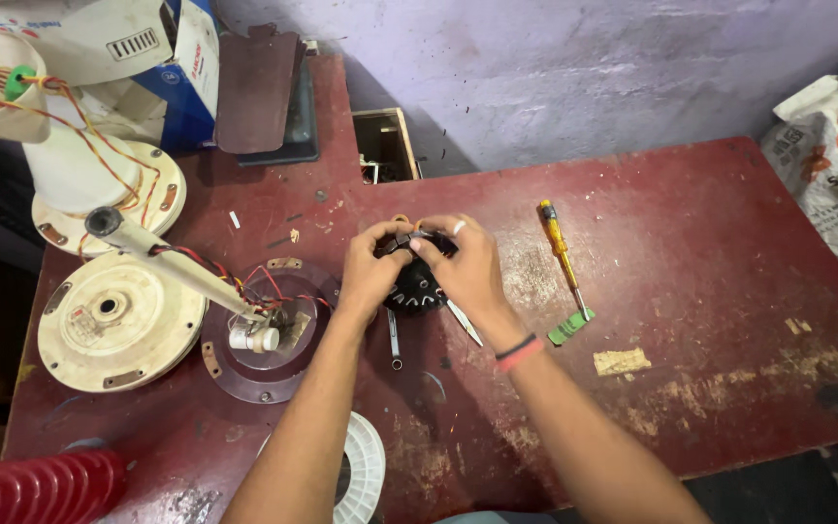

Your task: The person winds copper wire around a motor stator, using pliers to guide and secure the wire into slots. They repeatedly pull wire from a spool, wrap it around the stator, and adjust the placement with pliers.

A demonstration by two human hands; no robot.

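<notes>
A white ribbed plastic spool (pixel 363 471) lies at the desk's near edge, just under the left forearm, with a red ribbed cylinder (pixel 36 485) off at the near left corner. Both hands meet over the middle of the desk (pixel 691 291): the left hand (pixel 369 272) and the right hand (pixel 463 267) each keep a narrow fingertip grip on a black, round, toothed motor part (pixel 416 283), held flat just above the top. It is round, so no long axis shows; a small dark piece sits pinched at its upper edge.

The desk is dark red, worn and scratched, with pale patches where the paint has gone; behind it stands a rough lilac wall (pixel 574 68).

A yellow-handled screwdriver (pixel 563 254) lies right of the hands, tip towards the camera, touching a green scrap (pixel 570 327). To the left sit cream, round fan housings (pixel 116 320) and a brown disc (pixel 266 335) with red and yellow wires.
</notes>
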